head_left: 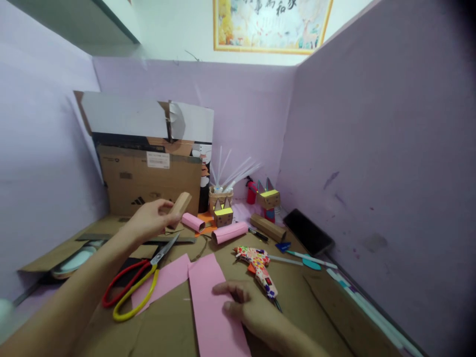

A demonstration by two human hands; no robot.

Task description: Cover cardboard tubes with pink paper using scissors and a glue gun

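My left hand (pixel 154 217) grips a short brown cardboard tube (pixel 181 204) between thumb and fingers, raised above the far left of the work surface. My right hand (pixel 247 305) rests on a long strip of pink paper (pixel 208 292), fingers slightly bent and apart, with nothing held. Another pink paper piece (pixel 171 277) lies to the left, partly under scissors (pixel 148 277) with one red and one yellow handle. Two pink-covered tubes (pixel 229 232) lie farther back, beside a bare cardboard tube (pixel 268 227).
A flower-patterned glue gun (pixel 258 265) lies right of the pink strip. Behind stand two small cardboard cat heads (pixel 223 217) and a basket of clear sticks (pixel 219 197). A phone (pixel 308 232) lies by the right wall. Large cardboard boxes (pixel 152 183) stand at the back left.
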